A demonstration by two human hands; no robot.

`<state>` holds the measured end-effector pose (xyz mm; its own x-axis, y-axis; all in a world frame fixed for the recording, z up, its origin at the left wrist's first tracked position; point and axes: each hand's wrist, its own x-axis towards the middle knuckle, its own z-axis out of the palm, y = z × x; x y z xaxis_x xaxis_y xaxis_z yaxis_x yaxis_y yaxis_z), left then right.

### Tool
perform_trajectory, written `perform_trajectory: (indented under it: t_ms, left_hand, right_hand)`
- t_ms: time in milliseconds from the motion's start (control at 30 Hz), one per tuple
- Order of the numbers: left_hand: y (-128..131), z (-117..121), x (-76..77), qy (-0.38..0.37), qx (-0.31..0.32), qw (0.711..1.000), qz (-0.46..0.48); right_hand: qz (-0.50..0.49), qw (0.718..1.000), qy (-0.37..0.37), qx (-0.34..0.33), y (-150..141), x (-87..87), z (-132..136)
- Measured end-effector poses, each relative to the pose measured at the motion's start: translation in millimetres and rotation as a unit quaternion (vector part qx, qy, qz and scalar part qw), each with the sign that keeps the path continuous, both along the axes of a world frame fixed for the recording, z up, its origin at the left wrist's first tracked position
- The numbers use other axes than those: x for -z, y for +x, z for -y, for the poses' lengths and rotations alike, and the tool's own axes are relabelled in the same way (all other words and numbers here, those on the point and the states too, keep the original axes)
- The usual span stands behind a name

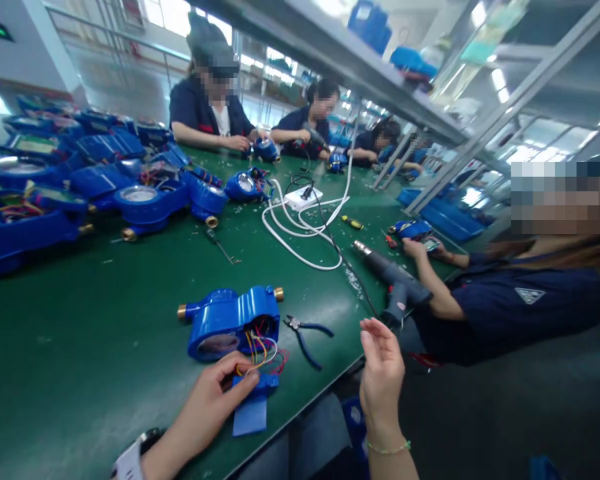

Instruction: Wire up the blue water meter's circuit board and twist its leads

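Observation:
A blue water meter [213, 320] with brass threaded ends lies on the green table in front of me. Yellow, white and red wires [265, 347] run from its opened side to a small blue cover [266, 385], beside which a light-blue flap hangs toward the table edge. My left hand [220, 393] is closed on that cover where the wires meet it, thumb on top. Raised past the table edge, my right hand [383, 373] is empty, fingers extended and slightly curved. It is just below the heat gun [395, 280]. Blue-handled cutting pliers [307, 337] lie right of the meter.
Many blue meters [153, 200] are heaped at the left. Beyond my work lie a screwdriver [220, 245], a white power strip [303, 198] with looped cable, and a yellow-black tool [352, 222]. A co-worker [520, 300] sits at right; others work across the table. A shelf hangs overhead.

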<state>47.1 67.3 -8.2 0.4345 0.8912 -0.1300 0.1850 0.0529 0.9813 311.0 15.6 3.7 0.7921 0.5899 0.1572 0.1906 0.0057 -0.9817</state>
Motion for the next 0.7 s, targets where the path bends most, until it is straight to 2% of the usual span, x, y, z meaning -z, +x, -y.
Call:
perform_trajectory:
  t_ms: [100,167,233,300,400,500,600,700]
  left_hand:
    - [7.8,-3.7,8.1,0.013,-0.027,0.999,-0.011]
    - [15.8,-6.8,13.9,0.015,-0.025,1.000,-0.012]
    - [26.0,-10.4,19.0,0.032,-0.059,0.998,0.011]
    - [37.7,-15.2,22.8,0.039,-0.083,0.995,0.037]
    - [54.2,-25.4,25.5,0.045,-0.077,0.995,0.047]
    - [66.0,-35.7,26.0,0.058,-0.075,0.994,0.052]
    - [72.4,-40.7,27.0,0.064,-0.098,0.990,0.073]
    - [73.9,-39.5,27.7,0.058,-0.099,0.989,0.091]
  right_hand:
    - [-0.007,0.993,0.014,0.114,72.1,3.0,-4.0]
    - [-0.029,0.986,-0.001,0.163,116.3,3.4,-9.1]
    - [-0.071,0.982,-0.033,0.171,150.2,3.6,-16.1]
    - [-0.127,0.979,-0.074,0.138,172.3,3.8,-24.8]
    - [-0.194,0.969,-0.130,0.075,189.0,4.4,-40.0]
    - [-0.225,0.960,-0.157,0.046,195.9,5.3,-55.5]
    - [-0.241,0.958,-0.153,0.020,196.2,7.6,-69.7]
    - [-0.247,0.962,-0.116,0.013,189.8,11.4,-79.3]
